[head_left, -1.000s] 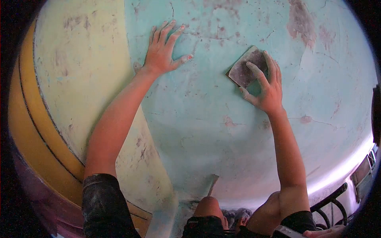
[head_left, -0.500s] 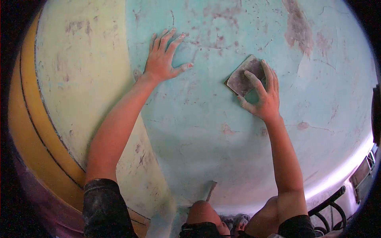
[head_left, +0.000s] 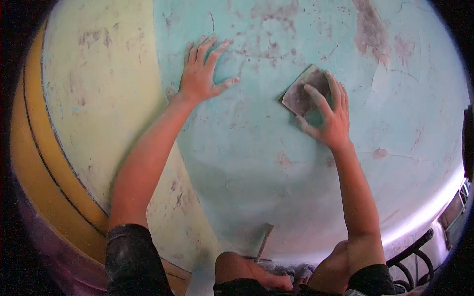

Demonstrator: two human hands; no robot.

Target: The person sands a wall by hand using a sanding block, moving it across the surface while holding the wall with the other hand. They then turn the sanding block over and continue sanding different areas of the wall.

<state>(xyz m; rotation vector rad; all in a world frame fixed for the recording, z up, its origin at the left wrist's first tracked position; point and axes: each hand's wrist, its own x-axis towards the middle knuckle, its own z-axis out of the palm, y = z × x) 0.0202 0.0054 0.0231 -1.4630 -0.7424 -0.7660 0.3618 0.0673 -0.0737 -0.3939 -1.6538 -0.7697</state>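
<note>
My left hand (head_left: 201,74) rests on the teal wall (head_left: 256,133) with its fingers spread, holding nothing. Dust whitens the fingertips. To the right, my right hand (head_left: 332,109) presses a dusty grey-brown square of sandpaper (head_left: 302,92) against the wall. Its thumb is near the lower corner, one finger lies across the face and the others run along the right edge. The far side of the sandpaper is hidden against the wall.
Left of the teal area runs a pale yellow wall section (head_left: 106,98), bordered by an orange-yellow band (head_left: 59,172). A thin upright strip (head_left: 265,241) stands low by my knee (head_left: 232,269). A black metal frame (head_left: 412,251) is at lower right.
The sandpaper and my right hand have shifted only slightly on the wall. My left hand stays in place. My knee appears farther left, and the view has moved a little.
</note>
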